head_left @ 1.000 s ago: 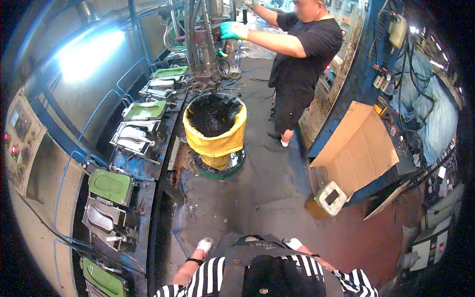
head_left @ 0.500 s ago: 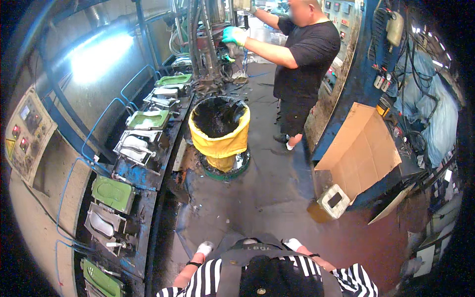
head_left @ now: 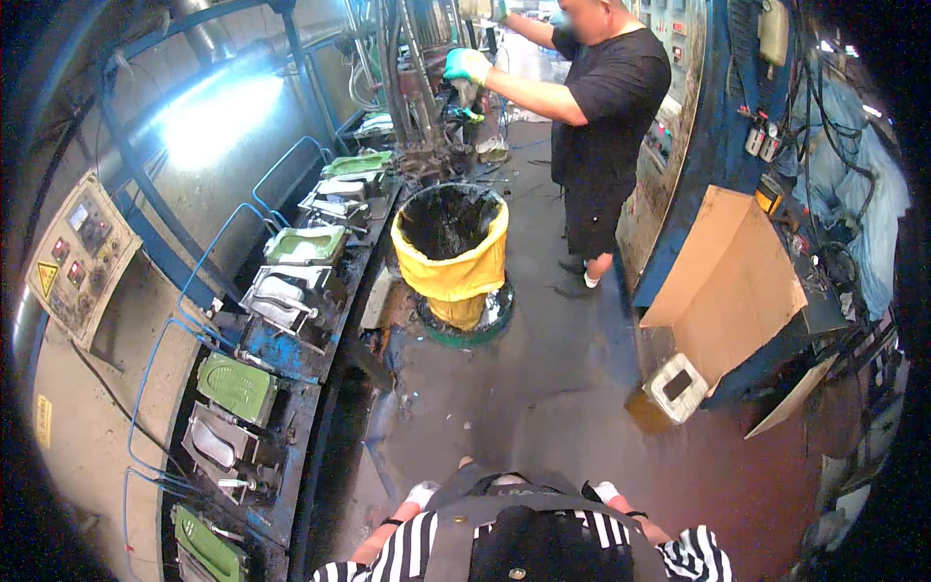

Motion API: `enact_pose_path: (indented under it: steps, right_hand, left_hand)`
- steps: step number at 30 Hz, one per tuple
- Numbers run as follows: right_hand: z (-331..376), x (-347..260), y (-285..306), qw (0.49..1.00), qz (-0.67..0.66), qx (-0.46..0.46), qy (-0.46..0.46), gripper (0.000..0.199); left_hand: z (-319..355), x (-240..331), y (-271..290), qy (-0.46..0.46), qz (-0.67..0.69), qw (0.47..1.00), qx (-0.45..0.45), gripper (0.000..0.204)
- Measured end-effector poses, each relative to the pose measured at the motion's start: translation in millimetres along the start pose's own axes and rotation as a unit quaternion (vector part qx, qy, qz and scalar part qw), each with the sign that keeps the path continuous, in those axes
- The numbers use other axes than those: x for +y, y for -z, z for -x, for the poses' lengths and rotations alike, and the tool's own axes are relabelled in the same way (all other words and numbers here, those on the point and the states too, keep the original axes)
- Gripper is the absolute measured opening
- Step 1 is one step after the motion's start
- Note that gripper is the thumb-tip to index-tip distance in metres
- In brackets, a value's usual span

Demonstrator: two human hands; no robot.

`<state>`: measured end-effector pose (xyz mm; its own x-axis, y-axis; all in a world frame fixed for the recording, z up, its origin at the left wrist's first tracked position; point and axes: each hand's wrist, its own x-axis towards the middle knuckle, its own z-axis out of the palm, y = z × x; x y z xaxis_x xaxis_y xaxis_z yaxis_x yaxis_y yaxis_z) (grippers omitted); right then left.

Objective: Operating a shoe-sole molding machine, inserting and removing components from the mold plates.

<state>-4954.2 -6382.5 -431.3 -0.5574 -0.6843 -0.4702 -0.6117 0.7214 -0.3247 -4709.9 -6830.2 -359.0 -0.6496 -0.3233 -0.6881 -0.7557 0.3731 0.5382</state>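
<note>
My left hand, in a white glove, is low at my left side by the front of my body. In a like glove, my right hand is at my right side. The fingers of both are mostly hidden or too small to make out, and I see nothing held in either. Ahead of me stands a bin with a yellow liner folded over its rim and dark material inside. To my left runs a row of metal shoe-sole moulds, among them a green mould plate and a silver mould half.
A co-worker in dark clothes and gloves reaches toward machinery beyond the bin. An open cardboard box and a whitish canister are at the right. A control panel and blue pipes line the left.
My view has turned slightly left, so the bin, moulds and box sit farther right in the picture. Both my hands stay low at my sides. The co-worker's arms remain raised at the machinery.
</note>
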Motion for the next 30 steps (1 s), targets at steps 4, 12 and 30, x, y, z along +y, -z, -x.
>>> enact_pose_path:
  steps: [4, 12, 30]
  right_hand:
    - [-11, 32, -18, 0.965, -0.219, -0.109, -0.091, 0.034]
    - [-41, 17, 82, 0.846, -0.467, -0.123, -0.227, 0.028]
    - [-153, 67, 181, 0.932, -0.285, -0.187, -0.124, 0.027]
  left_hand:
    - [-1, 64, 35, 0.038, 0.115, 0.992, 0.043, 0.039]
    - [47, 292, 200, -0.284, 0.300, 0.904, 0.112, 0.026]
    - [201, 504, 338, -0.836, 0.063, 0.541, -0.065, 0.017]
